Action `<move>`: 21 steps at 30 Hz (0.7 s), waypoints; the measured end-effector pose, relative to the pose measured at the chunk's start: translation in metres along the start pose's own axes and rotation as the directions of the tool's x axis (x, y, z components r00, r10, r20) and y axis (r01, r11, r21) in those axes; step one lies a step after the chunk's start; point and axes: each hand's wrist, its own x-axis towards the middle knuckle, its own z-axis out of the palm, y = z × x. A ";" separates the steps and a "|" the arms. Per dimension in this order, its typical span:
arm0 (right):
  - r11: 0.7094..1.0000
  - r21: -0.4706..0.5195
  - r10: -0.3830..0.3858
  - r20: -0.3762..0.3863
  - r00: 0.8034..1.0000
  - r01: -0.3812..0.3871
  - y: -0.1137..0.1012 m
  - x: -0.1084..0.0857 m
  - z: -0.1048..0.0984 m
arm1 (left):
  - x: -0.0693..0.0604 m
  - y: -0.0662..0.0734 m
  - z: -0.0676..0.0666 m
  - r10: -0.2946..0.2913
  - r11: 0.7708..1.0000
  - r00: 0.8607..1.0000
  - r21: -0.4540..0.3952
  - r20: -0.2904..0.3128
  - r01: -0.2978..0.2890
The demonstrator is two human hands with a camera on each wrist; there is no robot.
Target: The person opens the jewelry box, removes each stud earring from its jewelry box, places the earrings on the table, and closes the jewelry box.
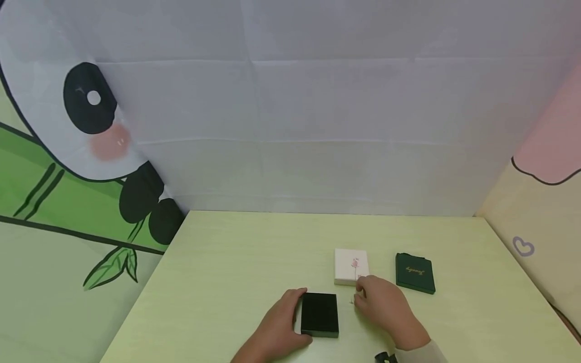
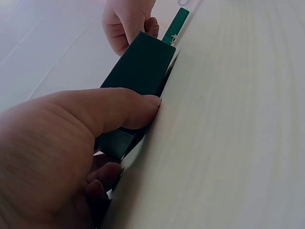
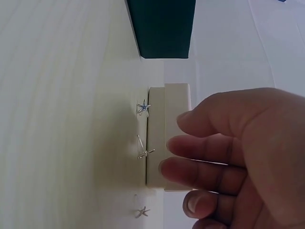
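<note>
My left hand [image 1: 283,327] grips a small dark green box [image 1: 320,313] on the table, its thumb and fingers on the box's left side and near corners. From above the box looks black; its green side [image 2: 138,62] shows in the left wrist view. Just right of it, my right hand [image 1: 386,307] hovers with fingers loosely bent and nothing visible between them. Beyond those fingers is a cream-white box [image 1: 346,264] with a pink flower print. Small starfish-shaped jewellery pieces lie near it: one with a blue centre [image 3: 144,108], a plain one [image 3: 146,152] and another plain one [image 3: 142,212].
A flat dark green case [image 1: 415,272] with gold lettering lies right of the white box. The pale wooden table [image 1: 236,252] meets a white sheet-like wall [image 1: 290,126] at the back, with printed side panels left and right. A small dark object [image 1: 385,357] shows near the right sleeve.
</note>
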 end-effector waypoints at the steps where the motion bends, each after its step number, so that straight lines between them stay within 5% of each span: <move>1: 1.000 0.000 0.003 0.000 1.000 -0.003 -0.002 -0.001 0.000 | -0.001 -0.001 0.000 0.001 1.000 1.000 0.000 0.002 -0.001; 13: 0.999 0.009 0.052 -0.040 0.998 -0.052 -0.014 -0.018 -0.014 | -0.016 -0.009 -0.005 0.021 1.000 0.999 0.000 0.027 -0.021; 21: 0.996 -0.013 0.088 -0.029 0.996 -0.088 0.008 -0.030 -0.026 | -0.022 -0.012 -0.007 0.051 0.999 0.998 0.007 0.022 -0.051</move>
